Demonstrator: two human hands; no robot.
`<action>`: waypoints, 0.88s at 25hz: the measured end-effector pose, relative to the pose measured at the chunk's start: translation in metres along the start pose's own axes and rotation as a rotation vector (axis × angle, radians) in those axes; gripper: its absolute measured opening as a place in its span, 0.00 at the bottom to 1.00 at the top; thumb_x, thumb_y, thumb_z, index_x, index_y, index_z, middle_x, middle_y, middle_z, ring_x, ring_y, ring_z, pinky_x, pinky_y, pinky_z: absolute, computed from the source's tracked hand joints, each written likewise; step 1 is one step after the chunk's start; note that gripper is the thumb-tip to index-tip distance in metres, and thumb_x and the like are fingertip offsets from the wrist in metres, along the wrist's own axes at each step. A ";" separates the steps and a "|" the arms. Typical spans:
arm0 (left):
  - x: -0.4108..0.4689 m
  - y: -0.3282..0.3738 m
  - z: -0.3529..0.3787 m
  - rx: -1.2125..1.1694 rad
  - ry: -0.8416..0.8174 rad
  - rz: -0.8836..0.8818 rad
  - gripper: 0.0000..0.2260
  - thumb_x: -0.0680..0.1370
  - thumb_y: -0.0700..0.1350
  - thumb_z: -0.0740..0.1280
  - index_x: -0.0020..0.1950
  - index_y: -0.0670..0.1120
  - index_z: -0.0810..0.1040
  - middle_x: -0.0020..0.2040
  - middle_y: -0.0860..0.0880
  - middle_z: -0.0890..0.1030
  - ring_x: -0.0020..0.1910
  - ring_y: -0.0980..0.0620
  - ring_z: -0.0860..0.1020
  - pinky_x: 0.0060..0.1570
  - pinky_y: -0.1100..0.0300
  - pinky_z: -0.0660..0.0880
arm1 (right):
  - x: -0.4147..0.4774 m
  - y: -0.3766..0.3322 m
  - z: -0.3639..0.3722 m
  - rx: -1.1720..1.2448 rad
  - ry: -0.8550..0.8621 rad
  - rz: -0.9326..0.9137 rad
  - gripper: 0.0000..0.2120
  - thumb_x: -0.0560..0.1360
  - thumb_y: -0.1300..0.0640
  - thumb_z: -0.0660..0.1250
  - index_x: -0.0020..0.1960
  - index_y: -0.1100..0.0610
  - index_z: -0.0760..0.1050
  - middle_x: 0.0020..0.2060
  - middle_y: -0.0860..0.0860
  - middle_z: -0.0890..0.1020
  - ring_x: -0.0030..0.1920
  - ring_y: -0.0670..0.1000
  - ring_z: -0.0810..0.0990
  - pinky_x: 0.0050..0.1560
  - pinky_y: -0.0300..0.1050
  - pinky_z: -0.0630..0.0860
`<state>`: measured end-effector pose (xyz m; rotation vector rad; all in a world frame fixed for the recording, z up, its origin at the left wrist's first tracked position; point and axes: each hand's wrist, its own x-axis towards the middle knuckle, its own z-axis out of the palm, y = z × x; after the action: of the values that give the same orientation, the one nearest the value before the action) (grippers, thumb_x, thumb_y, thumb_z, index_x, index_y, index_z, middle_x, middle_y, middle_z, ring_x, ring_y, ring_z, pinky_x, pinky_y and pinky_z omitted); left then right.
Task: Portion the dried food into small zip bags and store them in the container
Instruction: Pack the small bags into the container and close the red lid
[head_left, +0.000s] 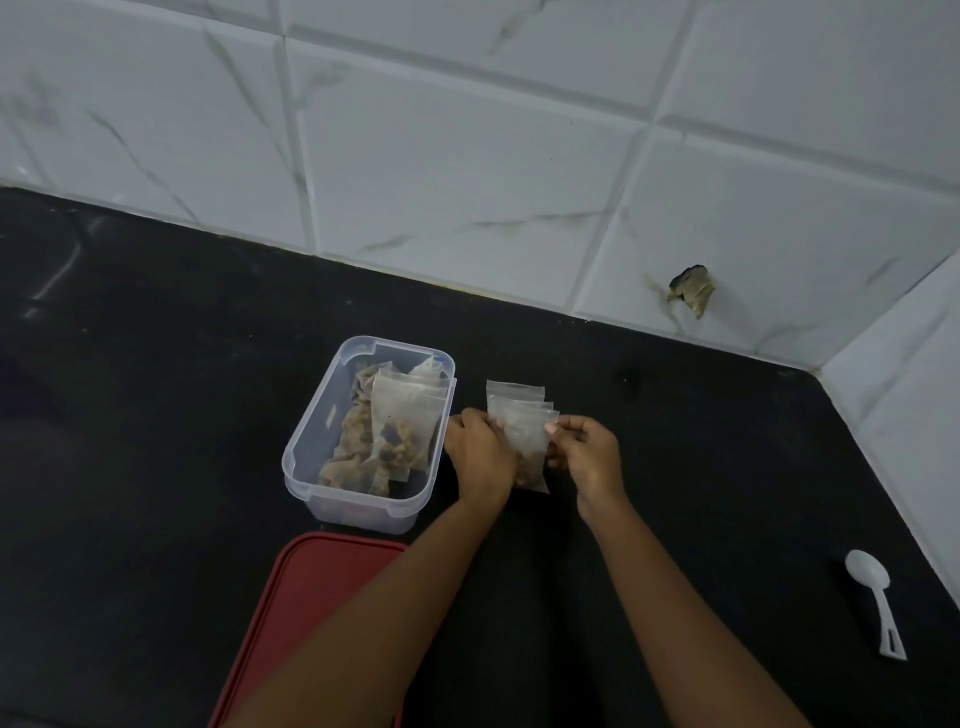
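Observation:
A clear plastic container (311, 441) stands on the black counter, holding several small zip bags of brown dried food (400, 431). Just right of it, my left hand (480, 457) and my right hand (592, 457) hold a small zip bag (527, 441) between them, each pinching one side. Brown dried food shows at the bottom of that bag. A small stack of empty zip bags (514, 392) lies on the counter right behind it.
The container's red lid (311, 587) lies flat in front of the container, partly under my left forearm. A white plastic spoon (875, 597) rests at the right near the tiled side wall. White tiled walls close off the counter's back and right.

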<state>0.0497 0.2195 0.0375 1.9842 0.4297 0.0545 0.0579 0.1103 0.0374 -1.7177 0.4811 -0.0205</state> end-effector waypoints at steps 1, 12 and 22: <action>0.003 0.001 0.000 -0.005 -0.015 -0.022 0.09 0.80 0.42 0.59 0.57 0.39 0.71 0.60 0.42 0.70 0.60 0.46 0.70 0.60 0.56 0.69 | 0.005 0.001 0.003 0.001 0.007 0.025 0.08 0.75 0.62 0.66 0.54 0.60 0.76 0.44 0.56 0.81 0.40 0.49 0.79 0.35 0.39 0.74; 0.000 0.005 -0.010 -0.198 -0.053 -0.009 0.01 0.80 0.41 0.60 0.49 0.45 0.71 0.50 0.48 0.76 0.51 0.53 0.75 0.47 0.61 0.72 | -0.002 0.001 0.002 -0.018 0.010 0.061 0.04 0.76 0.60 0.64 0.49 0.58 0.77 0.48 0.56 0.81 0.42 0.48 0.79 0.39 0.39 0.75; -0.010 0.056 -0.102 -0.312 0.023 0.382 0.02 0.79 0.41 0.61 0.48 0.47 0.71 0.43 0.53 0.75 0.41 0.55 0.75 0.38 0.60 0.77 | -0.057 -0.087 0.005 -0.023 -0.120 -0.333 0.05 0.76 0.60 0.65 0.50 0.60 0.77 0.39 0.51 0.80 0.38 0.46 0.79 0.36 0.37 0.75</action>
<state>0.0323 0.2837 0.1335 1.7326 0.0453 0.3639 0.0332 0.1442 0.1327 -1.7932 0.1034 -0.1510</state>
